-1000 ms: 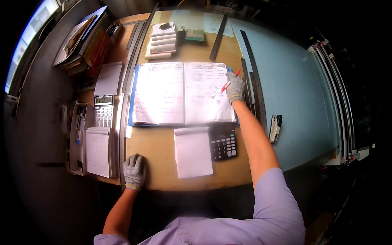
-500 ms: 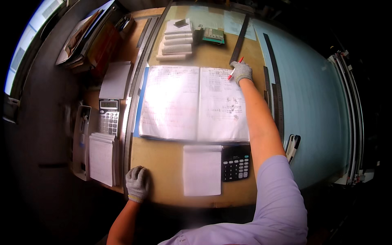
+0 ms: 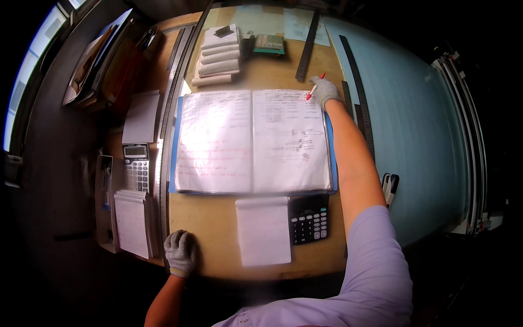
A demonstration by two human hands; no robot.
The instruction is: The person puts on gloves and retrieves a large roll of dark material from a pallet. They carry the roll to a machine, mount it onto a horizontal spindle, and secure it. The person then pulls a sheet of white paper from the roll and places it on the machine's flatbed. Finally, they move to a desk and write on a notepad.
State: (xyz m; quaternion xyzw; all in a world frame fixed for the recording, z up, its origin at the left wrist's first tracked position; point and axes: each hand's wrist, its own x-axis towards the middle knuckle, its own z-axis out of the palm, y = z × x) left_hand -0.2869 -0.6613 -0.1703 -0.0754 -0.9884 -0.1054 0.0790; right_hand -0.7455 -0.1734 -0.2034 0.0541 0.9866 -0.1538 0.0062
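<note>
An open folder (image 3: 215, 144) with handwritten sheets in clear sleeves lies on the wooden table, its blue cover showing at the sides. At its far right corner is my right hand (image 3: 327, 91), in a grey knitted glove, closed around a red-and-white pen (image 3: 309, 96). The pen slants over the page corner; whether its tip touches the sheet I cannot tell. My left hand (image 3: 180, 252), gloved alike, rests with curled fingers near the table's front left edge, nothing visible in it. Between the hands and me lie a white notepad (image 3: 264, 231) and a black calculator (image 3: 309, 219).
A dark ruler (image 3: 308, 49) lies beyond my right hand; another long one (image 3: 357, 82) lies along the right side. Stacked pads (image 3: 220, 60) and a green-based calculator (image 3: 269, 43) stand at the back. At left are a silver calculator (image 3: 136, 168), a notepad (image 3: 131, 223) and folders (image 3: 101, 60).
The view has shifted, so the table sits a little further left. My right hand has moved slightly right, away from the ruler's end, still with the pen. My left hand stays put.
</note>
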